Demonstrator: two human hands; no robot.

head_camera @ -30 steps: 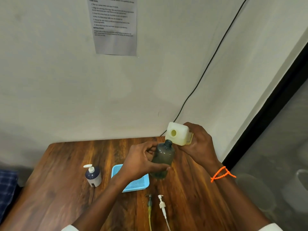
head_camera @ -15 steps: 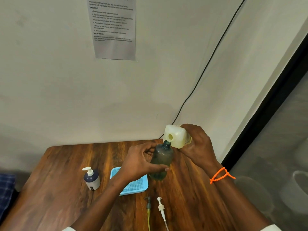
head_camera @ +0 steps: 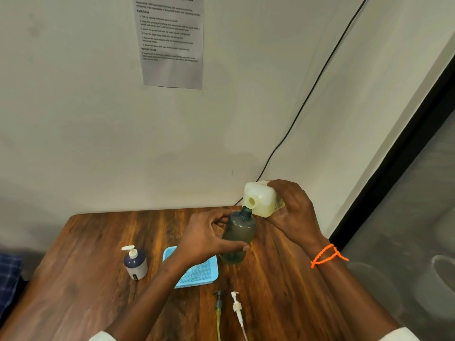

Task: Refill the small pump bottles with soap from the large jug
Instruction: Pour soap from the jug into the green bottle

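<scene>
My left hand (head_camera: 208, 236) grips a dark translucent pump bottle (head_camera: 239, 233) with its cap off, held tilted above the wooden table (head_camera: 98, 279). My right hand (head_camera: 294, 212) holds the white soap jug (head_camera: 259, 199) tipped on its side. The jug's round spout sits just above the bottle's open neck. A little yellowish liquid shows at the bottle's bottom. Two loose pump heads, a dark one (head_camera: 218, 303) and a white one (head_camera: 236, 306), lie on the table near me. A small dark-blue pump bottle (head_camera: 135, 263) with a white pump stands to the left.
A light-blue perforated tray (head_camera: 197, 271) lies under my left forearm. A printed sheet (head_camera: 172, 40) hangs on the wall, and a black cable (head_camera: 315, 87) runs down to the table's back edge. A dark door frame (head_camera: 394, 156) stands at the right.
The jug has come lower and tipped further, bringing its spout down to the bottle's neck. Both hands keep their grips.
</scene>
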